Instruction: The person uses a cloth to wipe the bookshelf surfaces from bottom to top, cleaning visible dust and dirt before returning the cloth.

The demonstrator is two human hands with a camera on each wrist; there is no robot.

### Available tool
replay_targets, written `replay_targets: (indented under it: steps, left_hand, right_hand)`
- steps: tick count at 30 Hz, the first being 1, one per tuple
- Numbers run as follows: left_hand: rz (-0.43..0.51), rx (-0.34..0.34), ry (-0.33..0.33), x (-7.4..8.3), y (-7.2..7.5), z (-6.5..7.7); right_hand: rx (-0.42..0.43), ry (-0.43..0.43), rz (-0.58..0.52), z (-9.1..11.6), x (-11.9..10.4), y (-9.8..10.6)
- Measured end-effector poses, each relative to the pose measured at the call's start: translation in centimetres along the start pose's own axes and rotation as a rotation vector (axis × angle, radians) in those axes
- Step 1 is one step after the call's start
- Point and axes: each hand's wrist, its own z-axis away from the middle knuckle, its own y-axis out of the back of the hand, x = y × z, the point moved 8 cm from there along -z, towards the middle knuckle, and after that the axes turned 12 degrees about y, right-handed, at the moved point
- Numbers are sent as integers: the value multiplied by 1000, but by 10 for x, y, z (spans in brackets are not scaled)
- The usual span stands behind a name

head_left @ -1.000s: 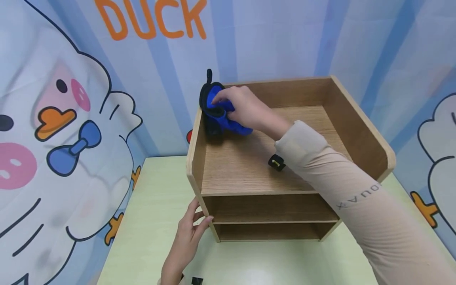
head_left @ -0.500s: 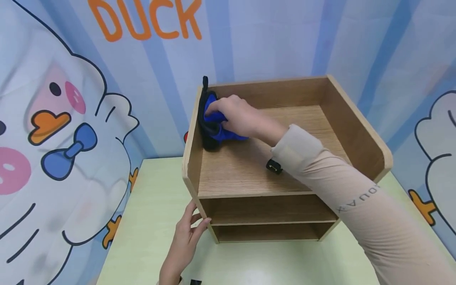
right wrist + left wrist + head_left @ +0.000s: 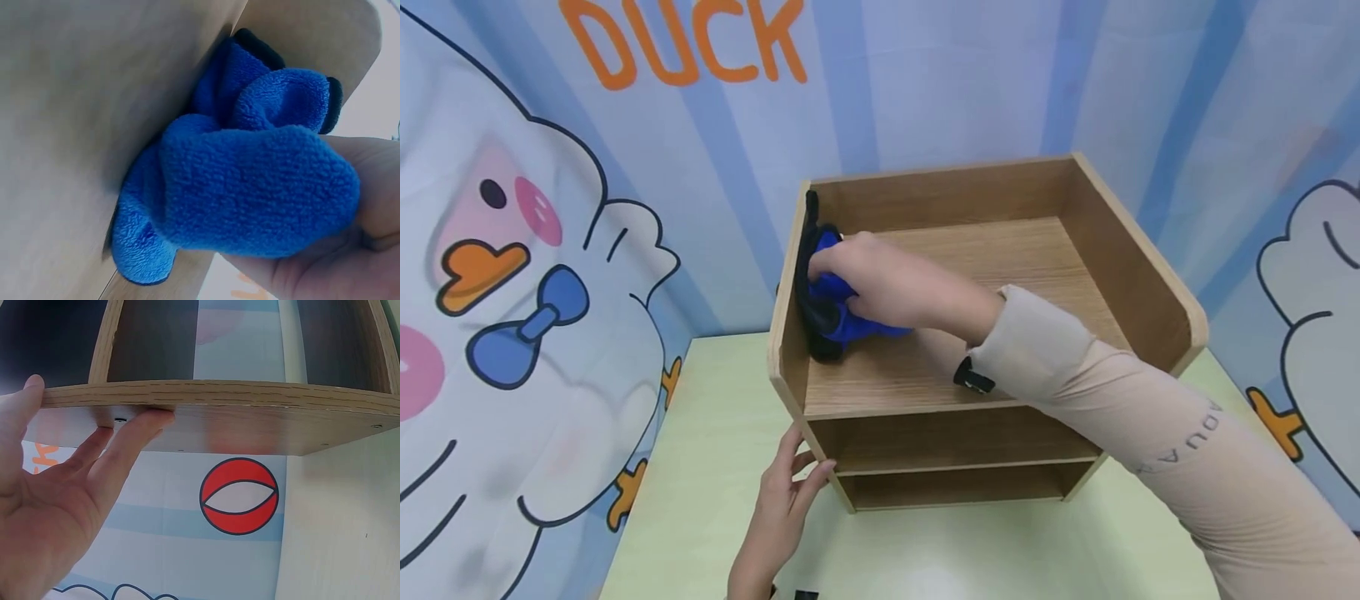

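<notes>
My right hand [image 3: 891, 283] grips a bunched blue cloth with black edging [image 3: 867, 327] on the top board of a small wooden shelf [image 3: 1011, 250]. The cloth lies in the left part of that board, and its black border touches the left side panel. In the right wrist view the fluffy blue cloth [image 3: 256, 187] covers most of my fingers. My left hand [image 3: 775, 508] holds the shelf's left side panel lower down. Its thumb lies at the front edge and its fingers press the outer face, as the left wrist view shows on the panel [image 3: 250, 394].
Two lower compartments [image 3: 962, 442] open towards me below the top board. Raised walls enclose the top board at left, right and back. The shelf stands on a pale green table [image 3: 700, 450], with a duck-printed curtain [image 3: 970, 75] behind it.
My right hand has drawn the cloth towards me along the left side panel, from the back corner to nearer the front. The left hand stays on the panel. The view has shifted slightly.
</notes>
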Motion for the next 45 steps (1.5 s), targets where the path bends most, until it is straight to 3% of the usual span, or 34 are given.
replay_targets:
  steps: [7,13,18,24,31,34,38,42,45]
  left_hand:
    - [9,-4,11,1,0,0]
    - [4,-3,5,1,0,0]
    - [-5,-12,-4,0,0,1]
    - [19,-14,-30,1,2,1]
    - [49,-20,-34,1,0,0]
    - [30,-25,-7,0,-2,0]
    - [10,-25,25,-1,-3,-1]
    - [-6,-11,20,-1,-2,-1]
    - [-11,-3,19,-1,0,0]
  right_hand:
    - [26,63,2,14,-27,-5]
    - [126,164,-36,32,-50,-7]
    - [168,220,11,43,-65,-10]
    - [204,291,14,50,-76,-15]
    - [220,299,58,52,-77,-15]
    - [172,264,120,52,-76,-16]
    - [44,186,208,49,-72,-21]
    - [-69,95,359,43,-65,-25]
    - [-106,50,481,37,-58,-27]
